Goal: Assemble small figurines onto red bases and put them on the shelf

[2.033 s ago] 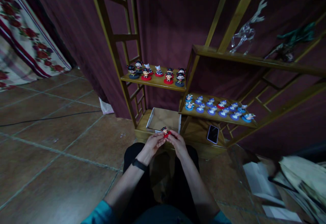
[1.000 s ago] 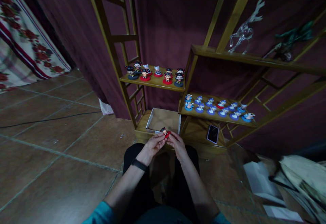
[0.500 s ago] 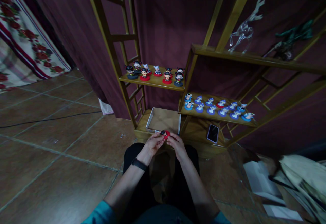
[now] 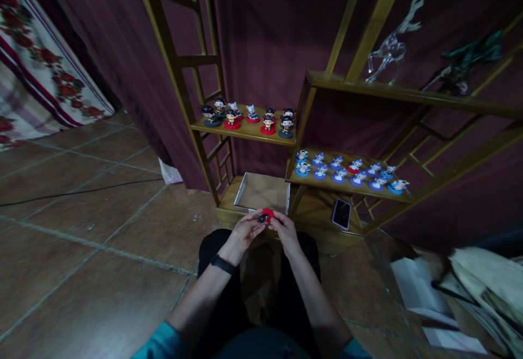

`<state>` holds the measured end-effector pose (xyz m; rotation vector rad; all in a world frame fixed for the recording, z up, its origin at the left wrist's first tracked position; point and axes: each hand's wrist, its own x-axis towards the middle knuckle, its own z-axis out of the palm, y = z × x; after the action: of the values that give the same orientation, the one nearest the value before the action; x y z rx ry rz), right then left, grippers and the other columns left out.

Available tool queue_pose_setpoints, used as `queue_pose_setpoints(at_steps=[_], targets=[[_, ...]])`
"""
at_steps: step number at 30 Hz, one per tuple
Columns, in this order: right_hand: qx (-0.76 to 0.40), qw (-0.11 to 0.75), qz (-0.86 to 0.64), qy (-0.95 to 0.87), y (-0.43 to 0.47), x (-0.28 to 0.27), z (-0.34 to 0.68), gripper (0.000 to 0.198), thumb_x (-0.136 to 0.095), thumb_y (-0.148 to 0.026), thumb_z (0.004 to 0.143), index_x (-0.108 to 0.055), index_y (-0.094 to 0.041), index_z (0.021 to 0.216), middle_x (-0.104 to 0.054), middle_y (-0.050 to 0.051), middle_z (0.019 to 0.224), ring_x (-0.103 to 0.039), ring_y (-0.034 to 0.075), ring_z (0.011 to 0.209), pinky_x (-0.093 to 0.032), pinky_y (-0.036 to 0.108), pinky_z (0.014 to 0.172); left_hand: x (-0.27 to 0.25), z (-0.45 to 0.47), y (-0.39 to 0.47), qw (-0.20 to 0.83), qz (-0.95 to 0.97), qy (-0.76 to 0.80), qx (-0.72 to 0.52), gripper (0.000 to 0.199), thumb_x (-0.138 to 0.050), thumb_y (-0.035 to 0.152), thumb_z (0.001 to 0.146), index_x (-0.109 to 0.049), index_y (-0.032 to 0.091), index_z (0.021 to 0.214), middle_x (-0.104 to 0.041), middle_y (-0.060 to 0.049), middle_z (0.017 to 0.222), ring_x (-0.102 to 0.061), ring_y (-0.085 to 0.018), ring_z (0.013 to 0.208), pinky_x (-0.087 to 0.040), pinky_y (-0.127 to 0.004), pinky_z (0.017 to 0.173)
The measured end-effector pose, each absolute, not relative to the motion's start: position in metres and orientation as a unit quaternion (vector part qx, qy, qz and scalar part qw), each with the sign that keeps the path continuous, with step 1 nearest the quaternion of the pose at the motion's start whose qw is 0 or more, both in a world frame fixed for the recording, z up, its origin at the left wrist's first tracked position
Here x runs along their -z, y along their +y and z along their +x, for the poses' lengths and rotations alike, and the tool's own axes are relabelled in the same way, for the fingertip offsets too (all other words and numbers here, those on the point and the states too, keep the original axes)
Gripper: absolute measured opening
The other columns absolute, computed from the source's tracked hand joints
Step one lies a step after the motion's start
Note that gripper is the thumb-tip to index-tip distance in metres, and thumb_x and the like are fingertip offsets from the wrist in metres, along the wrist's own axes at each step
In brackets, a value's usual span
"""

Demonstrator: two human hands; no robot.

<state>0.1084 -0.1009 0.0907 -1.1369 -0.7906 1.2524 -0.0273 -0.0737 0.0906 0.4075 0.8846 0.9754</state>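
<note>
Between my two hands is a small figurine (image 4: 267,215) with a dark head and a round red base. Its head points toward my left hand (image 4: 247,227), whose fingers are closed around it. My right hand (image 4: 285,230) pinches the red base from the other side. Just beyond my hands lies a shallow open cardboard box (image 4: 263,189) on the lowest shelf. Several dark-haired figurines on red and dark bases stand on the upper left shelf (image 4: 245,131). Blue, purple and white figurines, one with a red base (image 4: 354,166), fill the right shelf (image 4: 347,186).
A phone (image 4: 341,214) lies on the lower right shelf. Higher up stand a clear deer ornament (image 4: 388,54) and a dark green sculpture (image 4: 461,70). White boxes (image 4: 423,288) and a pale bag (image 4: 490,277) sit on the floor at right. A cable (image 4: 81,191) crosses the tiles at left.
The figurine has turned in my fingers, so more of its red base faces up and its head sits slightly lower. My hands have stayed nearly in place.
</note>
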Motion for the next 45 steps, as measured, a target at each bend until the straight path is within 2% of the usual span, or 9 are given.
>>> queue_pose_setpoints(at_steps=[4,10,15,20,24,27,37,45], targets=[[-0.514,0.596,-0.505,-0.355,-0.099,-0.089,0.111,0.029,-0.068,-0.035,0.062,-0.069,-0.021,0.087,-0.069,0.002,0.087,-0.062,0.016,0.073,-0.051,0.027,0.061,-0.093,-0.027,-0.076,0.771,0.193,0.409,-0.448,0.034,-0.057,-0.001,0.072,-0.06,0.012,0.103,-0.068,-0.01,0.084,-0.067,-0.014,0.068,-0.054,-0.025,0.067],[-0.486,0.582,-0.514,-0.401,-0.098,-0.089,0.114,0.023,-0.066,-0.036,0.064,-0.07,-0.023,0.082,-0.069,0.001,0.079,-0.061,0.018,0.073,-0.05,0.029,0.063,-0.096,-0.027,-0.077,0.77,0.206,0.423,-0.431,0.019,-0.063,0.01,0.074,-0.062,0.012,0.093,-0.068,-0.007,0.073,-0.064,-0.012,0.059,-0.052,-0.022,0.06],[-0.461,0.574,-0.506,-0.45,-0.095,-0.084,0.116,0.017,-0.065,-0.031,0.065,-0.07,-0.024,0.078,-0.069,0.0,0.08,-0.061,0.018,0.075,-0.048,0.032,0.076,-0.096,-0.026,-0.077,0.763,0.231,0.435,-0.419,0.021,-0.068,0.014,0.071,-0.064,0.013,0.091,-0.067,-0.005,0.07,-0.062,-0.01,0.054,-0.049,-0.019,0.052],[-0.442,0.56,-0.515,-0.475,-0.094,-0.087,0.117,0.014,-0.063,-0.031,0.067,-0.07,-0.024,0.077,-0.069,0.0,0.079,-0.061,0.018,0.075,-0.047,0.031,0.077,-0.098,-0.026,-0.078,0.771,0.24,0.428,-0.406,0.016,-0.068,0.012,0.07,-0.064,0.012,0.086,-0.066,-0.004,0.068,-0.061,-0.01,0.054,-0.049,-0.02,0.052],[-0.421,0.556,-0.521,-0.492,-0.096,-0.089,0.118,0.02,-0.059,-0.033,0.071,-0.069,-0.024,0.085,-0.069,0.001,0.086,-0.062,0.018,0.083,-0.047,0.032,0.081,-0.1,-0.026,-0.08,0.781,0.226,0.406,-0.416,0.012,-0.064,0.009,0.073,-0.062,0.012,0.084,-0.066,-0.004,0.069,-0.062,-0.011,0.055,-0.051,-0.021,0.055],[-0.428,0.564,-0.509,-0.489,-0.097,-0.086,0.118,0.024,-0.059,-0.034,0.07,-0.068,-0.023,0.09,-0.069,0.002,0.091,-0.062,0.018,0.084,-0.048,0.032,0.081,-0.099,-0.025,-0.08,0.791,0.203,0.382,-0.431,0.012,-0.058,0.005,0.076,-0.06,0.012,0.086,-0.066,-0.005,0.071,-0.063,-0.012,0.059,-0.053,-0.024,0.061],[-0.433,0.559,-0.518,-0.482,-0.097,-0.08,0.119,0.018,-0.059,-0.032,0.07,-0.068,-0.022,0.081,-0.069,0.0,0.081,-0.062,0.018,0.077,-0.049,0.031,0.075,-0.095,-0.025,-0.079,0.798,0.186,0.366,-0.44,0.018,-0.058,0.003,0.075,-0.059,0.011,0.091,-0.067,-0.007,0.076,-0.065,-0.013,0.065,-0.054,-0.028,0.069],[-0.414,0.54,-0.533,-0.502,-0.098,-0.081,0.121,0.018,-0.059,-0.033,0.07,-0.068,-0.023,0.082,-0.069,0.001,0.08,-0.062,0.018,0.077,-0.048,0.031,0.075,-0.103,-0.027,-0.08,0.786,0.212,0.411,-0.412,0.015,-0.065,0.013,0.074,-0.063,0.012,0.089,-0.067,-0.005,0.071,-0.063,-0.009,0.057,-0.051,-0.02,0.058]])
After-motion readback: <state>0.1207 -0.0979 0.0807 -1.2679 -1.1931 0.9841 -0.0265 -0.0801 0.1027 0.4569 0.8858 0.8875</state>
